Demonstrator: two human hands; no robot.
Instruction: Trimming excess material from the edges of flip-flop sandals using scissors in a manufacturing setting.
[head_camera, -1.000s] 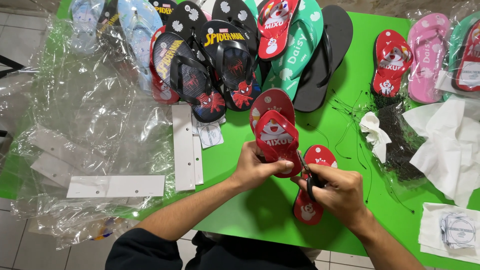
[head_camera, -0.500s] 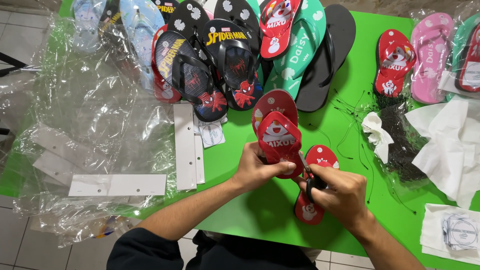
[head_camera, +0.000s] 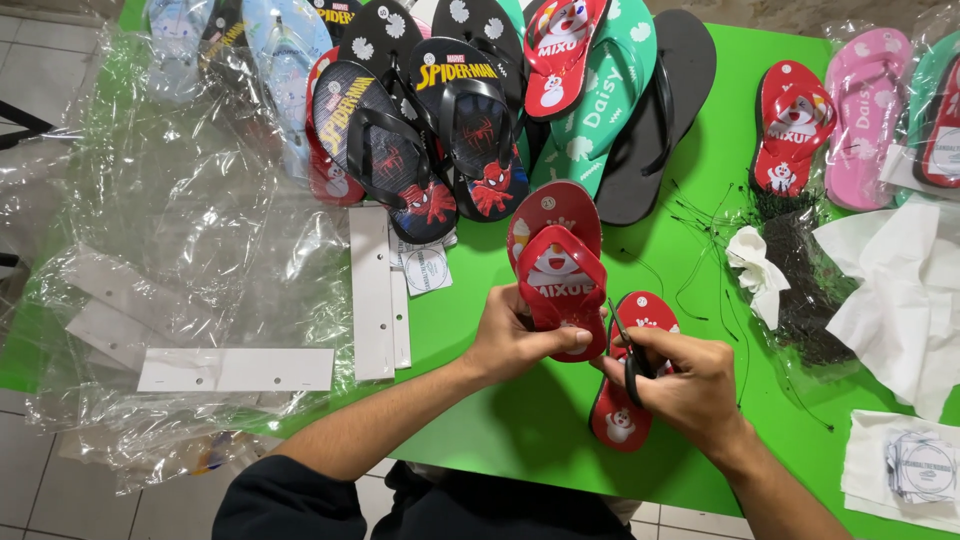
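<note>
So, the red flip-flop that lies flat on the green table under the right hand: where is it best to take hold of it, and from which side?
Probably at the heel end of the red flip-flop, coming from the near table edge. That end lies bare and flat toward the person, while the right hand with the scissors covers its middle, and the left hand holds another red sandal beside its toe end.

red cartoon-print flip-flop (head_camera: 556, 262), green table (head_camera: 500, 420)
</note>
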